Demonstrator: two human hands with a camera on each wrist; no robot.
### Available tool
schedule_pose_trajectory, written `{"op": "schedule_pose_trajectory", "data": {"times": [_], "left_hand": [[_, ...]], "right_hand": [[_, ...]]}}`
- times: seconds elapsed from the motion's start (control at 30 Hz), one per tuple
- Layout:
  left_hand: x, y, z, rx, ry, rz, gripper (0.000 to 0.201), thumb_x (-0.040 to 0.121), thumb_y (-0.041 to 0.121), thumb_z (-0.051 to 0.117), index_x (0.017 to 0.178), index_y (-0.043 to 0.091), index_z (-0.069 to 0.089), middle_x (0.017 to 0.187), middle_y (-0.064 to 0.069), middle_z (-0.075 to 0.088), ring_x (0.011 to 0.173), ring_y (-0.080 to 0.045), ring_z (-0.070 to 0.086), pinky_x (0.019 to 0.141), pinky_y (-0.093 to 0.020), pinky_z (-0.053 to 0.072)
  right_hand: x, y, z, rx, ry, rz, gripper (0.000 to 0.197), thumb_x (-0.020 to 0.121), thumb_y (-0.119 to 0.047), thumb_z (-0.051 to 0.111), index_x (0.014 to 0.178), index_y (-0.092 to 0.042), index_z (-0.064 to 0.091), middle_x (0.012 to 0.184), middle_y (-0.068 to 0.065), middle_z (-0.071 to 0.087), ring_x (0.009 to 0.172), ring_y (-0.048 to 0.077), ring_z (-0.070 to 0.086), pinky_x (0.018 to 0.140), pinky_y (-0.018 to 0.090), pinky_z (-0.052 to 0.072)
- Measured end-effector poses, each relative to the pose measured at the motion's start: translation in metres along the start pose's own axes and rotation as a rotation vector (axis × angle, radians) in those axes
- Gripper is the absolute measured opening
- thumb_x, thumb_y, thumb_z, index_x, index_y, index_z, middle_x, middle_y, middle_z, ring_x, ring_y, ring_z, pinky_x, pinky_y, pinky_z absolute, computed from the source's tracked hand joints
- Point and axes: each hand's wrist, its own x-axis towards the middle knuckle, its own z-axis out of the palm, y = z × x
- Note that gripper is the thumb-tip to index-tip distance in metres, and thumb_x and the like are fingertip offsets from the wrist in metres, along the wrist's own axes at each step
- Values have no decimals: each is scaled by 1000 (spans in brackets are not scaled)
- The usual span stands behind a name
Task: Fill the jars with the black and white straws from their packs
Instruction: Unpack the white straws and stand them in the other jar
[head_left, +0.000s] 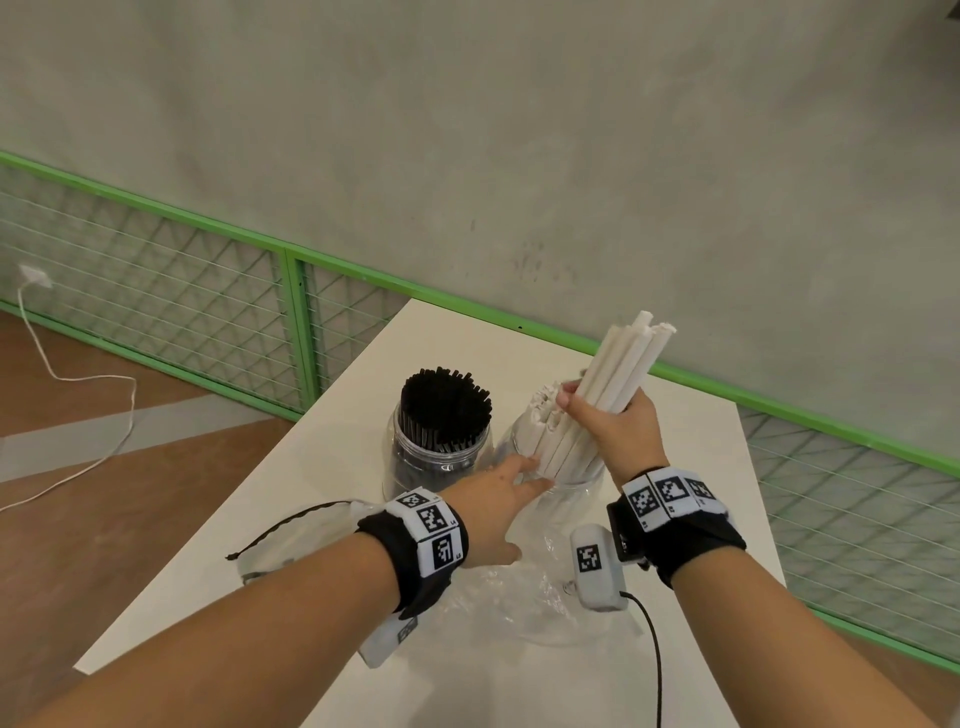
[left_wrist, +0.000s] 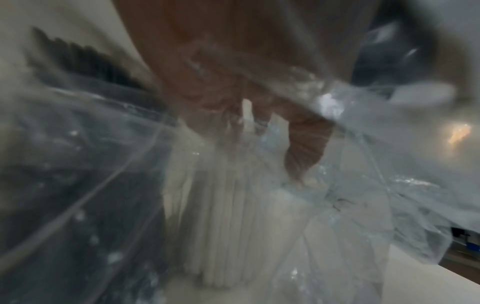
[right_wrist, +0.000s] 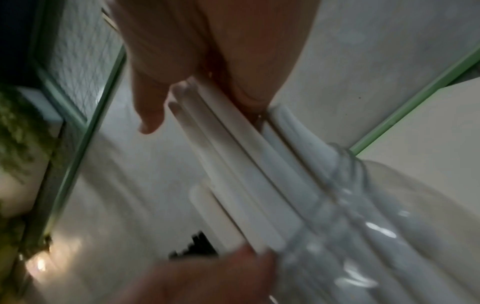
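A: Let's take the white-straw jar (head_left: 566, 488) as our landmark and start to its left. What do we have there?

B: Just left of it we see the other jar (head_left: 436, 457), packed with black straws (head_left: 447, 405) standing upright. We judge that half done.

A: And the left hand (head_left: 493, 499)?

B: We have it reaching in from the left of the landmark, fingers (head_left: 524, 465) straight and slightly spread, their tips against the white straws already in the jar near its mouth. It curls round nothing; it seems to steady them.

A: In front of the jar?

B: Crumpled clear plastic (head_left: 519, 592) lies on the surface (head_left: 363, 415). We take it for the emptied packs, though we cannot tell whether any straws remain in it.

A: And above the landmark?

B: Our right hand (head_left: 618, 421) grips a bundle of white straws (head_left: 618, 364), fingers and thumb curled round its middle. The bundle tilts up to the right, its lower ends entering the jar mouth; the right wrist view shows them passing the rim.

A: So what's left?

B: We judge the task is near its end: seat this bundle fully and let go.
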Motion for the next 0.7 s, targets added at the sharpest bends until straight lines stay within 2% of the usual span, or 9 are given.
{"op": "schedule_pose_trajectory", "data": {"times": [0.1, 0.17, 0.23, 0.33, 0.4, 0.5, 0.6, 0.7], "left_hand": [[-1, 0, 0, -6, 3, 2, 87, 79, 31, 68, 148, 25, 16, 153, -1, 8, 129, -25, 41, 101, -38, 44], [-2, 1, 0, -14, 8, 3, 87, 79, 30, 69, 148, 25, 17, 153, -1, 9, 129, -24, 40, 101, -38, 43], [-2, 1, -1, -10, 10, 1, 86, 79, 30, 69, 148, 25, 17, 153, -1, 9, 128, -24, 41, 101, -37, 43], [-1, 1, 0, -3, 4, -7, 86, 80, 31, 69, 149, 25, 17, 153, -1, 9, 128, -24, 42, 100, -38, 44], [-1, 1, 0, -2, -5, -6, 86, 80, 32, 68, 148, 24, 17, 153, -1, 8, 128, -24, 41, 100, -39, 44], [-2, 0, -1, -23, -14, 2, 84, 80, 31, 67, 148, 26, 18, 154, 1, 7, 128, -25, 41, 99, -41, 44], [-3, -4, -2, -45, -22, 8, 82, 81, 31, 66, 148, 27, 19, 155, 3, 8, 132, -23, 36, 103, -40, 41], [-3, -6, -3, -34, -30, 13, 81, 83, 34, 65, 148, 25, 18, 157, 2, 7, 138, -23, 28, 111, -41, 31]], "right_hand": [[11, -18, -6, 158, 85, -27, 41, 75, -25, 77, 111, -22, 58, 100, 4, 73, 93, 19, 70, 82, 32, 54], [20, -33, -9, 219, 69, -65, 37, 79, -34, 69, 111, -32, 53, 103, 4, 72, 95, 26, 70, 87, 37, 52], [28, -44, -11, 129, 8, -112, 28, 81, -36, 67, 107, -33, 56, 103, 2, 71, 94, 25, 69, 85, 37, 53], [25, -35, -6, -306, -171, -194, 10, 84, -27, 69, 92, -30, 64, 94, -7, 70, 91, 11, 65, 81, 25, 47], [12, -16, 0, -468, -223, -188, 12, 83, -15, 69, 84, -25, 63, 86, -10, 67, 85, 4, 61, 77, 15, 41], [-6, 5, 4, -505, -197, -213, 18, 83, -6, 67, 79, -21, 59, 82, -11, 62, 82, -3, 55, 74, 11, 38], [-9, 7, 6, -502, -125, -307, 19, 83, -1, 65, 81, -18, 59, 83, -9, 60, 82, -7, 53, 74, 5, 36], [-8, -3, 6, -523, -22, -438, 12, 84, 0, 65, 88, -11, 63, 87, -1, 62, 81, -2, 51, 76, 3, 36]]}}
